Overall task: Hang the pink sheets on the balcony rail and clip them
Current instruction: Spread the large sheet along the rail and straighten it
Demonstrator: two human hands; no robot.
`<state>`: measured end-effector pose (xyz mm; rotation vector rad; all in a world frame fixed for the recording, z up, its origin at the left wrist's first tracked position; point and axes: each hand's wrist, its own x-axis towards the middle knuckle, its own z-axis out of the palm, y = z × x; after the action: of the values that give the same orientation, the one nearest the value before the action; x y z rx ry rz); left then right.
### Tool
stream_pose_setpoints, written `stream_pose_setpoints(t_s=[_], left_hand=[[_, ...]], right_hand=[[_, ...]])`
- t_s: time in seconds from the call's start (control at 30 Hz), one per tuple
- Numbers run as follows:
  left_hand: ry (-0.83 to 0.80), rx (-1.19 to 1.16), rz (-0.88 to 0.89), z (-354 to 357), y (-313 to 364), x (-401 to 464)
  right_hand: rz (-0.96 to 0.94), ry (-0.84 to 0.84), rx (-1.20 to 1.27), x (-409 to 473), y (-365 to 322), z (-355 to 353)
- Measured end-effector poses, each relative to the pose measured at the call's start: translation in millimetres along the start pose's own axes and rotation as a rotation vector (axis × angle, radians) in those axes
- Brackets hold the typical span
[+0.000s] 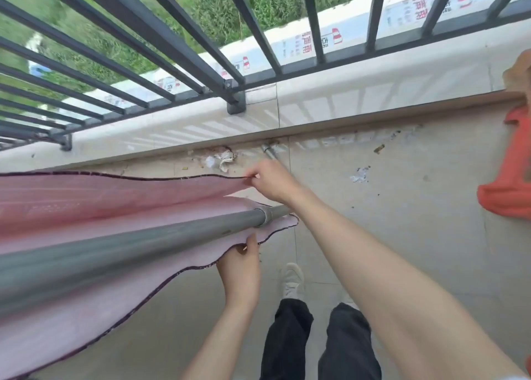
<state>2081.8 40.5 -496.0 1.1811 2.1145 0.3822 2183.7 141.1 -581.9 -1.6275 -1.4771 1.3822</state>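
A thick grey pole (120,253) runs closest to the viewer, from 9 o'clock toward the middle, with a pink sheet (86,204) draped over it. The left hand (240,267) pinches the sheet's near hem just below the pole. The right hand (273,181) pinches the far hem at 12 o'clock from it. An orange cloth (508,184) hangs at 3 o'clock, beneath the balcony railing (178,52).

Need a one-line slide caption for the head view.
Right hand and left hand pinch the pink sheet edges either side of the grey rail.
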Motion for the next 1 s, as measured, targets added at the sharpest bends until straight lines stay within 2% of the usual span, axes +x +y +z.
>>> stream_pose_setpoints(t_s=[0.07,0.2,0.37,0.47,0.57,0.73,0.83,0.93,1.0], left_hand=[[-0.03,-0.06,-0.076,2.9,-0.9,-2.7],[-0.061,-0.094,-0.129,10.7,-0.5,-8.2],[-0.099,-0.11,-0.07,21.1,5.5,-17.9],[-0.108,-0.112,0.003,22.4,10.4,-17.7],[-0.15,-0.008,0.092,20.8,4.8,-14.4],[-0.187,0.141,0.138,15.5,-10.3,-8.3],[-0.175,0.177,0.15,14.3,-10.8,-6.7],[-0.17,0.2,0.179,15.8,-2.9,-7.9],[-0.17,0.197,0.184,19.0,1.5,-7.6]], right_hand=[[0.03,0.082,0.036,-16.8,5.8,-16.1],[0.036,0.123,0.021,-39.7,7.9,-43.1],[0.007,0.174,0.019,-79.6,-3.8,-53.8],[-0.041,0.243,-0.025,-113.2,-11.5,-28.9],[-0.042,0.302,-0.014,-129.3,-4.6,-4.5],[0.006,0.251,-0.073,-108.3,20.3,10.1],[0.04,0.209,-0.219,-94.1,32.3,7.7],[-0.023,0.283,-0.349,-87.7,33.1,-6.2],[-0.073,0.381,-0.351,-85.0,36.5,-11.6]])
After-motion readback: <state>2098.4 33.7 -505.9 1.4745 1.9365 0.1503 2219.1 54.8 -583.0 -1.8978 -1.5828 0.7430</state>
